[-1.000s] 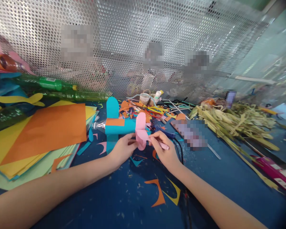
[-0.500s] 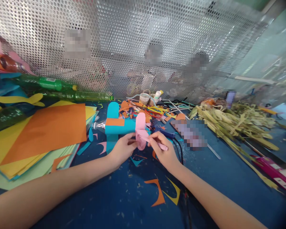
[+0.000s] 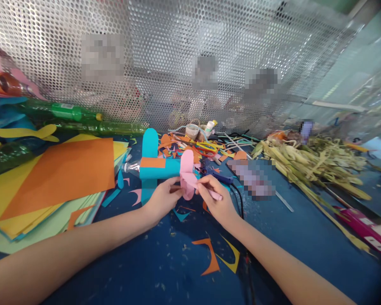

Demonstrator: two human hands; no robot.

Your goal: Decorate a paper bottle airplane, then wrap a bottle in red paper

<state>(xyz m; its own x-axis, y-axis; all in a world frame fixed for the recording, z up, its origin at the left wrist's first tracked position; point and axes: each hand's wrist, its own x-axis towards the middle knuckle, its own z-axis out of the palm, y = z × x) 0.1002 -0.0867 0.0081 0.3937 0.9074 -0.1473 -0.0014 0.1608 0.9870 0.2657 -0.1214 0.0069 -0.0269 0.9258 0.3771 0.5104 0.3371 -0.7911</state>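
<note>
A plastic bottle (image 3: 133, 168) lies on its side, wrapped in blue paper (image 3: 173, 167) with an orange band (image 3: 153, 162). A blue paper wing (image 3: 150, 143) with rounded ends crosses it. At its right end is a rounded pink paper piece (image 3: 187, 161). My left hand (image 3: 161, 198) pinches the left edge of that pink piece, its thumb and fingers closed. Between the closed fingers of my right hand (image 3: 219, 202) is a pink paper strip (image 3: 215, 194), its left end against the pink piece. Fingers partly hide where the two meet.
Stacked coloured paper (image 3: 66, 178) and green bottles (image 3: 66, 112) are on the left. Behind lie paper scraps (image 3: 169, 148) and small cups (image 3: 192, 132). A blue glue gun (image 3: 220, 176) with a black cord, dried husks (image 3: 305, 163) and a pink power strip (image 3: 365, 228) are on the right.
The blue wing's far end stands slightly higher, so the bottle seems to have rolled a little. Both hands keep nearly the same place and grip; the right has shifted slightly left.
</note>
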